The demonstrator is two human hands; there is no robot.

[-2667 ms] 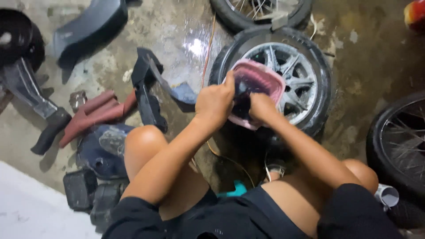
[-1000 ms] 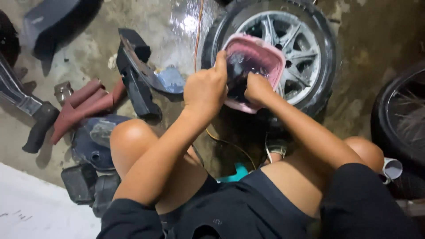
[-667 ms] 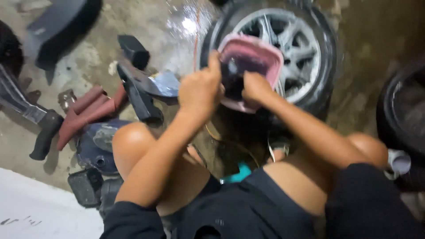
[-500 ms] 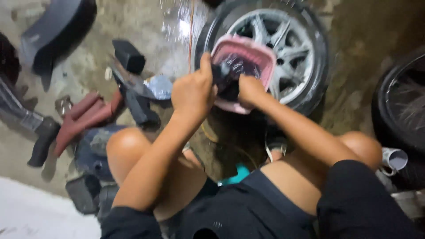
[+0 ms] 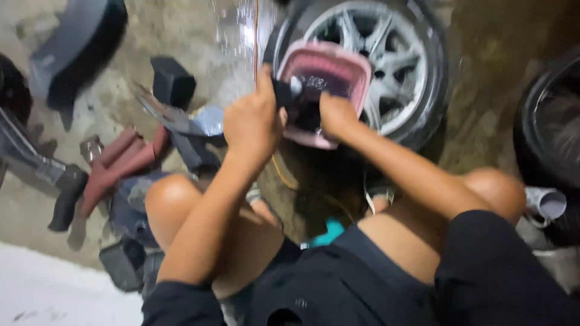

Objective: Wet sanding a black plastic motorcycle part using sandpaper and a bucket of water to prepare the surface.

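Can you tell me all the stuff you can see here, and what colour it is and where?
pink basin: 1, pink, resting on the wheel, top middle
dark part: 1, black, wet, held over the basin
wheel with tyre: 1, silver rim with black tyre, flat on the floor, top right
second tyre: 1, black, right edge
dark red panels: a small pile, dark red, on the floor at left
black box-shaped piece: 1, black, floor, upper left
grey curved panel: 1, dark grey, top left
grey pipe piece: 1, grey, by the right knee
floor: wet, brown-grey concrete
left hand: 1, gripping the dark part
right hand: 1, on the dark part inside the basin
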